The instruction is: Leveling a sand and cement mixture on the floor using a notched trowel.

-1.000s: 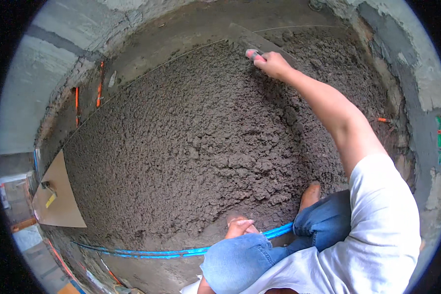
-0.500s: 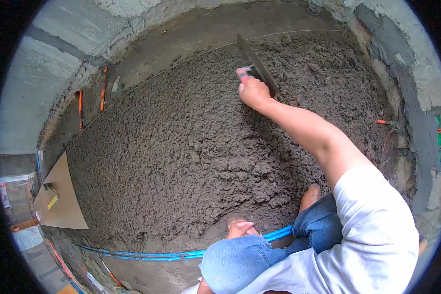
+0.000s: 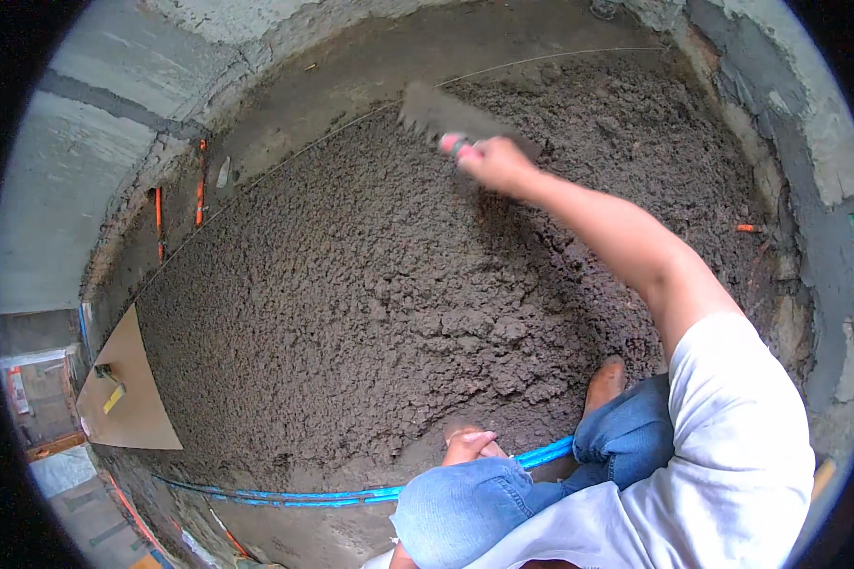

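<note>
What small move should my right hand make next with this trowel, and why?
Perhaps draw the trowel flat toward yourself: your right hand has it gripped, and the mortar between it and your feet looks coarse and lumpy.

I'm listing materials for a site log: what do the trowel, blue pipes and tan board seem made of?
Trowel: probably a metal blade, thin, flat and dull grey though blurred; pink handle perhaps plastic or rubber. Blue pipes: likely plastic, smooth, with bright highlights. Tan board: perhaps wood-based, flat and evenly matte.
</note>
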Action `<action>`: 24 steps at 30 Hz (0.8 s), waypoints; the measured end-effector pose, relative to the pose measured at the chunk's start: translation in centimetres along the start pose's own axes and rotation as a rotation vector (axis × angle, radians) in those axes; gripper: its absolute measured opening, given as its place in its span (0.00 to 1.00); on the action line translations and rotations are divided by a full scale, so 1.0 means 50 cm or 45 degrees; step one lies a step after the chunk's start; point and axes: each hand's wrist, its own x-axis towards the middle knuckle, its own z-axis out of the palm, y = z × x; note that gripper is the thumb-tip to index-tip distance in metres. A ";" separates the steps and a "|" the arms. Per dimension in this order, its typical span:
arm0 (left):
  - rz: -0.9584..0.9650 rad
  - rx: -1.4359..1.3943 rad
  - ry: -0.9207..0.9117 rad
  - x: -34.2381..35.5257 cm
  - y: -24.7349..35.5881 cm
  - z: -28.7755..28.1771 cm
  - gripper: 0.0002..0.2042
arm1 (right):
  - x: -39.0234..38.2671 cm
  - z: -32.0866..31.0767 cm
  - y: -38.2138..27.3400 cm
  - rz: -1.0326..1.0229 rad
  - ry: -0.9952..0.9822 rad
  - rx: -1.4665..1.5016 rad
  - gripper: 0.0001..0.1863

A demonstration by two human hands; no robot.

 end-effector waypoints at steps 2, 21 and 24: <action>0.003 0.036 0.045 -0.028 0.044 0.017 0.12 | 0.043 -0.034 0.016 0.224 -0.075 0.247 0.24; -0.117 0.260 0.270 -0.054 0.064 0.027 0.15 | 0.031 0.254 -0.145 -0.205 0.270 -0.342 0.10; -0.292 -0.015 0.170 -0.100 0.186 0.092 0.16 | 0.003 0.248 -0.145 -0.284 0.340 -0.098 0.12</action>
